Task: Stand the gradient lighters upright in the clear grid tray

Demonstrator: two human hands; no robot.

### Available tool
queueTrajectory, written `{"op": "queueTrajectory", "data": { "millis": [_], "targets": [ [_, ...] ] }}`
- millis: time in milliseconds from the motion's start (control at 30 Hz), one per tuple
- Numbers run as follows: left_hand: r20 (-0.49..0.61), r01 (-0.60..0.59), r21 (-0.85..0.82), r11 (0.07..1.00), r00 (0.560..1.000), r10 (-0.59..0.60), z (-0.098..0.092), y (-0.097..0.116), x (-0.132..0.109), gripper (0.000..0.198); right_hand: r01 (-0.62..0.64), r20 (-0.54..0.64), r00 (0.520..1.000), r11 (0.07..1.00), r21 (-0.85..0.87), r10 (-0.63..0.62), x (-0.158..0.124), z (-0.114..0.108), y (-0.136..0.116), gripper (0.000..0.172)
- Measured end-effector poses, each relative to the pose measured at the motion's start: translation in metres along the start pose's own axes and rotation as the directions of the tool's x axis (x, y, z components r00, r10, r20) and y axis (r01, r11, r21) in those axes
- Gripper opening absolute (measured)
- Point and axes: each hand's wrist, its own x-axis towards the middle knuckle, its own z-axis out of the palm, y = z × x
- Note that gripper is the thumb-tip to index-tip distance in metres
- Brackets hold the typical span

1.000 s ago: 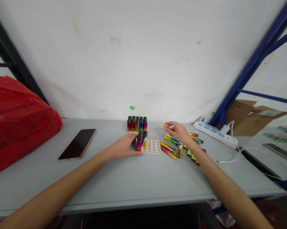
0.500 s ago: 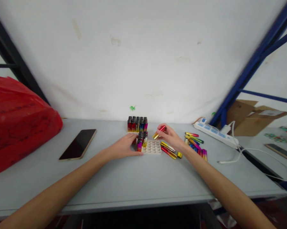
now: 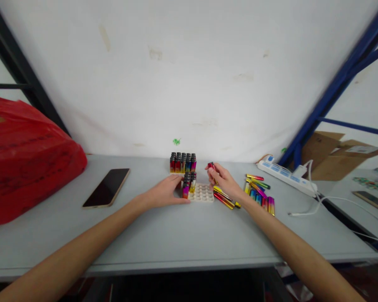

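My left hand (image 3: 163,193) lies flat on the grey table, fingers stretched against the left edge of a white holed tray (image 3: 203,193). Several coloured lighters (image 3: 188,183) stand upright in the tray's left part. My right hand (image 3: 223,181) pinches one red and gold lighter (image 3: 212,167), held nearly upright just above the tray's right side. A full block of lighters (image 3: 183,162) stands behind the tray.
Loose lighters (image 3: 258,191) lie scattered right of the tray. A phone (image 3: 107,187) lies face up at the left, next to a big red bag (image 3: 25,159). A white power strip (image 3: 286,175) with cables runs along the back right. Blue rack posts (image 3: 333,88) rise beyond.
My right hand took a lighter from the loose pile, carried it leftward to the tray and turned it from slanted to nearly upright. The left hand stayed at the tray's edge.
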Motion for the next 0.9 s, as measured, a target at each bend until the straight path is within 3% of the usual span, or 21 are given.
{"op": "queueTrajectory", "data": {
  "millis": [167,333,467,633,900],
  "targets": [
    [-0.002,0.001,-0.009,1.0,1.0,-0.001,0.001,0.0,-0.001,0.075,-0.176,0.056,0.984,0.98,0.093,0.172,-0.005,0.011,0.0,0.052],
    [-0.004,0.006,0.003,1.0,1.0,-0.006,0.0,0.001,-0.001,0.073,-0.17,-0.11,0.978,0.983,0.076,0.177,-0.004,0.015,-0.002,0.066],
    [0.01,0.024,0.019,1.0,1.0,-0.024,-0.001,0.003,-0.001,0.071,-0.193,-0.191,0.962,0.981,0.029,0.194,-0.002,0.014,-0.004,0.063],
    [0.028,0.022,0.027,0.999,0.999,-0.022,-0.002,0.003,0.0,0.073,-0.117,-0.234,0.968,0.989,-0.094,0.092,-0.002,0.012,0.0,0.053],
    [-0.019,-0.008,-0.025,1.0,1.0,0.007,0.001,-0.002,-0.002,0.072,-0.008,-0.125,0.991,0.897,-0.443,-0.053,-0.007,0.008,0.005,0.067]
  ]
}}
